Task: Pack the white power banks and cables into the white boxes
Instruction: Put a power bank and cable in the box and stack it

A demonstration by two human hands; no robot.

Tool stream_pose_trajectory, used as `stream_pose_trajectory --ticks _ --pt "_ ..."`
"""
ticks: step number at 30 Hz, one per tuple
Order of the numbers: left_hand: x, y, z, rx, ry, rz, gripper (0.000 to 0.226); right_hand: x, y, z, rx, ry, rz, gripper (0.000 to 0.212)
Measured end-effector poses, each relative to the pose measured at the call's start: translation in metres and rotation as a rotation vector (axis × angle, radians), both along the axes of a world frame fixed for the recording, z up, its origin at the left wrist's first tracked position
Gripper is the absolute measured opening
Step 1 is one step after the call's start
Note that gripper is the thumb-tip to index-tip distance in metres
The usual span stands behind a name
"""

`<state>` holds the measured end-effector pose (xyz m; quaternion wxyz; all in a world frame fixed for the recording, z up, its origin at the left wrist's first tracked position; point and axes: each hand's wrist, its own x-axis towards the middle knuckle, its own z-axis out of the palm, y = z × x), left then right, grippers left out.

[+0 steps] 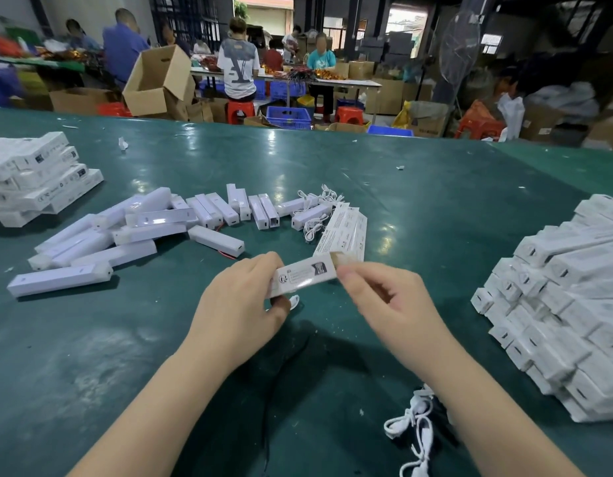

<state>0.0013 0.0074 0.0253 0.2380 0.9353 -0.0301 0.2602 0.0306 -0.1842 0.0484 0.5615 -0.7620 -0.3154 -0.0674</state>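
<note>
My left hand (241, 302) grips the left end of a long white box (303, 275) held above the green table (435, 208). My right hand (379, 292) pinches the box's right end, where a brown inner flap stands open. A bit of white cable (294, 301) pokes out under the box by my left thumb. Several loose white power banks (133, 232) lie scattered to the left and beyond. A tangle of white cables (318, 204) sits behind them. Flat unfolded boxes (346, 228) lie just beyond my hands.
Stacks of filled white boxes stand at the right (559, 297) and at the far left (36, 177). More white cables (413, 432) lie by my right forearm. Beyond the table edge, people sit at benches among cardboard cartons, blue crates and red stools.
</note>
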Motion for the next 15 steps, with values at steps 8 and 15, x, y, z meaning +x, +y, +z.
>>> stream_pose_trajectory --ticks 8,15 --pt "0.002 0.011 0.0 -0.237 0.202 0.213 0.019 0.005 -0.002 -0.003 0.025 0.055 -0.082 0.022" --pt "0.004 0.006 0.002 0.034 0.408 0.225 0.026 0.004 0.003 -0.014 -0.179 0.085 -0.084 0.025"
